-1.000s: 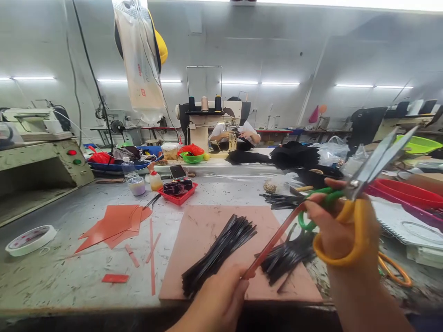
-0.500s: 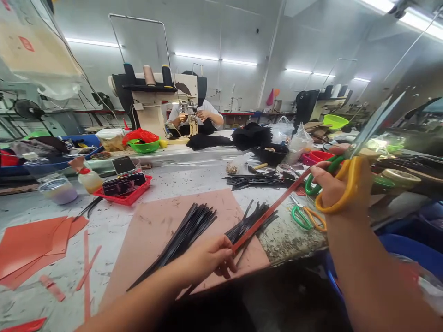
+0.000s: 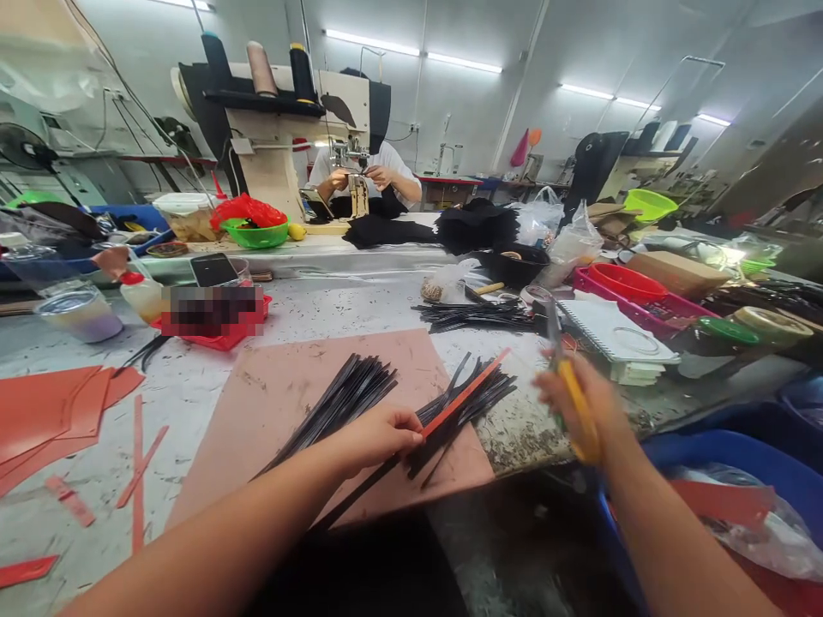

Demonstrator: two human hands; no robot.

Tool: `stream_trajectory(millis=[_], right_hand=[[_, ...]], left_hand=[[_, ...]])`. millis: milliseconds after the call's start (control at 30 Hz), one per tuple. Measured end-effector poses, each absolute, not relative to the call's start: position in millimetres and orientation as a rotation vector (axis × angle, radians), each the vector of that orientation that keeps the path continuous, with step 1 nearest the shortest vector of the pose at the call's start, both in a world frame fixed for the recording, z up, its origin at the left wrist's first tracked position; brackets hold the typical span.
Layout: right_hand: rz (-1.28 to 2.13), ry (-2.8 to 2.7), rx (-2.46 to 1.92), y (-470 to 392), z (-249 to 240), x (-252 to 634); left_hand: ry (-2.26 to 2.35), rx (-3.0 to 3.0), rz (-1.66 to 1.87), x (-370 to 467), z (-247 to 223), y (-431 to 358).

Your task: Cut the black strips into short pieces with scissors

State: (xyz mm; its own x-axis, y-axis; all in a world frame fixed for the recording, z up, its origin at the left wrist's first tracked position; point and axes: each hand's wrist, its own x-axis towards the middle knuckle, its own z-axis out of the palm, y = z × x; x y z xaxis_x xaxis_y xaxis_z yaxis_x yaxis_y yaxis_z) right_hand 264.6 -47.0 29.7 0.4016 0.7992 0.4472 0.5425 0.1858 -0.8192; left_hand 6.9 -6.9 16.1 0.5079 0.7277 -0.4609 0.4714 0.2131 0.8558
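Note:
My left hand [image 3: 392, 433] is closed on the near end of a narrow red strip [image 3: 468, 392], which slants away over a bundle of black strips [image 3: 492, 396]. To the right, my right hand [image 3: 595, 398] grips scissors [image 3: 577, 411] by their yellow handle, blades upward; motion blurs both. The scissors are apart from the strip's far end. A second bundle of black strips [image 3: 340, 394] lies left of the first, both on a pinkish sheet [image 3: 225, 428].
Red sheets [image 3: 48, 416] and loose red strips [image 3: 138, 488] lie at left. Behind stand a red basket [image 3: 225, 340] and a sewing machine [image 3: 276, 146] with a person [image 3: 392, 176] working at it. A notebook [image 3: 610, 330] sits at right, above a blue bin [image 3: 687, 450].
My right hand has let go of the strip's far end and moved down and left with the scissors. The strip now rests lower, across the black bundle. The view has shifted rightward.

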Motion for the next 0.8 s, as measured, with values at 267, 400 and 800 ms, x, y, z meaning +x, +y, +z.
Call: stream_trajectory(millis=[267,400,800], right_hand=[[1.168,-2.093,-1.268,-137,-29,197],[1.157,-2.025,-1.303,-132,-36,187],[1.144,-1.996,-1.352,-126,-28,185]], left_hand=[[1.1,1.423,0.277,15,25,-8],[1.1,1.437,0.281,20,29,-9],[1.121,1.495,0.287,18,25,-8]])
